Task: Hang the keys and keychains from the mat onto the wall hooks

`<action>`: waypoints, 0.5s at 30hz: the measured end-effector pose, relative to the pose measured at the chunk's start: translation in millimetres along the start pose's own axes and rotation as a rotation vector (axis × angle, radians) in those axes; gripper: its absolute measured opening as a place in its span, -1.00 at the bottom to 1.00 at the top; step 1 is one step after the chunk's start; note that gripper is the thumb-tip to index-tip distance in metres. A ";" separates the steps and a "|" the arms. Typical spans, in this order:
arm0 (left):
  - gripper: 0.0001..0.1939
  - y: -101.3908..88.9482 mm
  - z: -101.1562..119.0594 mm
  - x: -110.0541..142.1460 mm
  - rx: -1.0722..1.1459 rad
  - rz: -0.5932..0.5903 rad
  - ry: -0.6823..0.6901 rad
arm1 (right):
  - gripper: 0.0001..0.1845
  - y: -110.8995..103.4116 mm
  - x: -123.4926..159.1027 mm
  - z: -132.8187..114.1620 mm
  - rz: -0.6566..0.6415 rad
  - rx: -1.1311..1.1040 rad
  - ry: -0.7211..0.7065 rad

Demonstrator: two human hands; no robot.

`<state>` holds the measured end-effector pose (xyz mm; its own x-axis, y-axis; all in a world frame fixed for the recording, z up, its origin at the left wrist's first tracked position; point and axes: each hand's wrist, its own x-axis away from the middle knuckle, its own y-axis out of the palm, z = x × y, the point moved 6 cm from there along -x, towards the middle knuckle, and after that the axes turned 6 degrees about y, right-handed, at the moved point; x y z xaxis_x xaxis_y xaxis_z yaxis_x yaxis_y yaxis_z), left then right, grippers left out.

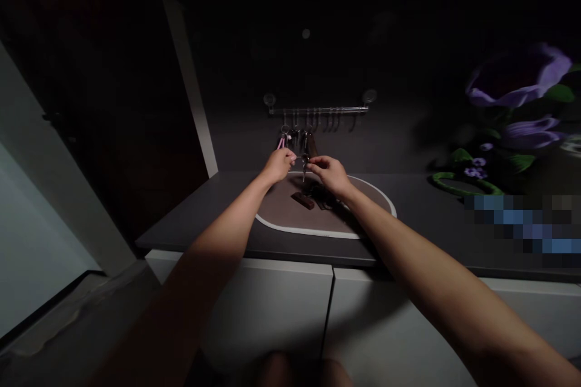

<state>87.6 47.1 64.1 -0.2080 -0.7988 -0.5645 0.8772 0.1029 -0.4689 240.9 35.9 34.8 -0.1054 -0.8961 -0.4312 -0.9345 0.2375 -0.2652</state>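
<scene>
My left hand (279,165) is pinched closed at a small metal key ring (299,158) in front of the wall. From the other side my right hand (332,174) also pinches it, and a silver key (304,174) dangles between the two hands. Just behind, several bunches of keys (297,136) hang from a clear hook rail (320,110), one with a pink strap (281,143) and one with a brown fob (311,145). Below my hands lie a dark brown block-shaped object (302,200) and a dark bunch of keys (323,195), partly in shadow.
A brown oval mat (281,214) with a white rim lies on the dark countertop (181,221). Purple artificial flowers (521,97) stand at the right, beside a green ring-shaped stem (467,184). White cabinet doors (276,296) are below, and a doorway opens on the left.
</scene>
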 end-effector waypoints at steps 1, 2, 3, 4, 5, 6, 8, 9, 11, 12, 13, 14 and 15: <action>-0.86 -0.3 2.4 0.8 0.015 0.003 -0.006 | -0.74 0.9 1.0 -1.6 -0.013 -0.035 -0.005; -0.87 -0.6 4.6 1.6 0.029 0.006 -0.011 | -0.74 1.5 1.9 -3.2 -0.023 -0.064 -0.010; -0.87 -0.8 6.3 2.2 0.042 0.010 -0.014 | -0.75 1.8 2.8 -4.7 -0.029 -0.085 -0.016; -0.86 -0.7 7.4 2.5 0.058 0.011 -0.015 | -0.76 1.8 3.5 -6.0 -0.031 -0.098 -0.022; -0.86 -0.3 8.0 2.5 0.079 0.012 -0.015 | -0.77 1.7 3.9 -6.9 -0.031 -0.105 -0.028; -0.86 0.2 7.9 2.2 0.105 0.012 -0.016 | -0.77 1.4 4.1 -7.5 -0.029 -0.110 -0.034; -0.86 1.4 6.6 1.1 0.171 0.017 -0.017 | -0.77 1.0 3.8 -7.9 -0.023 -0.120 -0.048; -0.86 1.8 5.8 0.5 0.206 0.021 -0.021 | -0.77 0.8 3.4 -8.0 -0.020 -0.125 -0.058; -0.86 2.2 5.1 -0.1 0.269 0.031 -0.032 | -0.78 0.3 2.8 -8.3 -0.013 -0.137 -0.082; -0.86 2.1 5.0 0.1 0.295 0.036 -0.045 | -0.79 0.0 2.5 -8.4 -0.010 -0.141 -0.091; -0.86 1.6 4.9 0.6 0.317 0.045 -0.064 | -0.78 -0.5 2.3 -8.6 -0.005 -0.144 -0.096; -0.86 1.0 4.9 1.4 0.336 0.055 -0.087 | -0.78 -1.1 2.0 -8.6 -0.002 -0.147 -0.097; -0.86 0.2 4.8 2.3 0.354 0.065 -0.114 | -0.77 -1.7 1.7 -8.6 -0.002 -0.151 -0.094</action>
<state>89.4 42.5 66.0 -0.1148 -0.8600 -0.4971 0.9865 -0.0398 -0.1590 239.4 30.7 41.9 -0.0778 -0.8556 -0.5117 -0.9758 0.1704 -0.1367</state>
